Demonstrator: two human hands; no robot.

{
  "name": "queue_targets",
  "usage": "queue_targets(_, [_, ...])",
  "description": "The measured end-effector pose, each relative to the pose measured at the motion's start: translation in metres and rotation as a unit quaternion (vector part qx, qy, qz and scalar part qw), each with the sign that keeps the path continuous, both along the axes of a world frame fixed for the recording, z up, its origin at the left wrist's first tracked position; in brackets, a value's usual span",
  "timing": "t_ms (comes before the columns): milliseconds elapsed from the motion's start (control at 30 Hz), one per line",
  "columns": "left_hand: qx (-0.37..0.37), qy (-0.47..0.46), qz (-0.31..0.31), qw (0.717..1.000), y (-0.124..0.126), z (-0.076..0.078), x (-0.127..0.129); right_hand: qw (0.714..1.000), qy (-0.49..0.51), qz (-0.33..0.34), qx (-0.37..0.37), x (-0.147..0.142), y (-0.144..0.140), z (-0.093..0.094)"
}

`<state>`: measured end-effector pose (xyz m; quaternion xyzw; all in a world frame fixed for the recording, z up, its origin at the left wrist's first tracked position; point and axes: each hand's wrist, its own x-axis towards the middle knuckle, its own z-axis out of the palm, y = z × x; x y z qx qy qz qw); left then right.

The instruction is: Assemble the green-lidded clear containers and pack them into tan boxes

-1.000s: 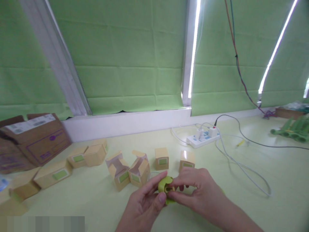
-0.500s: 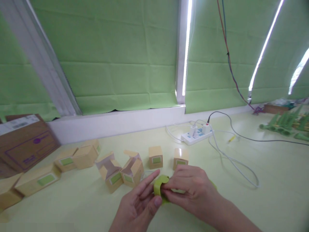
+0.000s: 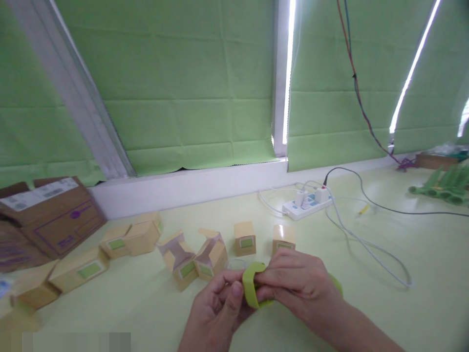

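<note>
A curled yellow-green band [image 3: 250, 286] stands between my hands, just above the table. My left hand [image 3: 216, 313] is closed at the band's left side, its thumb bent against the index finger. My right hand [image 3: 304, 283] reaches in from the right, fingertips pressed together inside the curl and gripping it. Another bit of yellow-green [image 3: 336, 283] shows behind the right hand; I cannot tell whether it belongs to the same band. Behind the hands stand two closed small boxes, one [image 3: 245, 238] in the middle and one [image 3: 284, 237] partly covered by my right hand.
Two small boxes with raised flaps, one [image 3: 178, 259] and another [image 3: 211, 256], stand left of centre. More tan boxes [image 3: 78, 269] line the left. A large brown carton [image 3: 62, 220] is behind them. Right lie a power strip [image 3: 308, 204], a looping white cable [image 3: 381, 249] and green tubes [image 3: 445, 188].
My left fingers have moved from spread to closed against the band. The band is turned a little and curls more. The whole view has shifted slightly to the left.
</note>
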<state>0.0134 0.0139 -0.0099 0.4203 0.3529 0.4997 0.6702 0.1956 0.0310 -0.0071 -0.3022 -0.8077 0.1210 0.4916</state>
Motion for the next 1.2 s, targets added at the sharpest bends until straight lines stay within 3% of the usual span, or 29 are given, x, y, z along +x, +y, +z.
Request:
queue_targets(267, [0.022, 0.019, 0.021, 0.999, -0.002, -0.002, -0.002, 0.998, 0.051, 0.02, 0.045, -0.002, -0.005, 0.004])
queue_targets(600, [-0.008, 0.016, 0.023, 1.0, 0.0, -0.003, -0.006, 0.997, 0.032, 0.036, 0.053, 0.0, -0.006, 0.003])
queue_targets(700, [-0.006, 0.027, 0.036, 0.999, -0.002, -0.004, -0.008, 0.996, 0.077, 0.01, 0.047, 0.003, -0.008, 0.001])
queue_targets(833, [-0.001, 0.043, 0.044, 0.998, -0.001, -0.004, -0.01, 0.989, 0.123, -0.07, -0.039, 0.001, -0.008, -0.001])
queue_targets(1033, [0.033, 0.065, 0.009, 0.997, -0.003, 0.0, -0.003, 0.97, 0.057, 0.0, -0.236, -0.009, -0.005, 0.001])
queue_targets(1200, [0.089, 0.122, -0.011, 0.988, -0.006, 0.0, -0.002, 0.967, 0.063, -0.002, -0.248, -0.009, -0.006, 0.0])
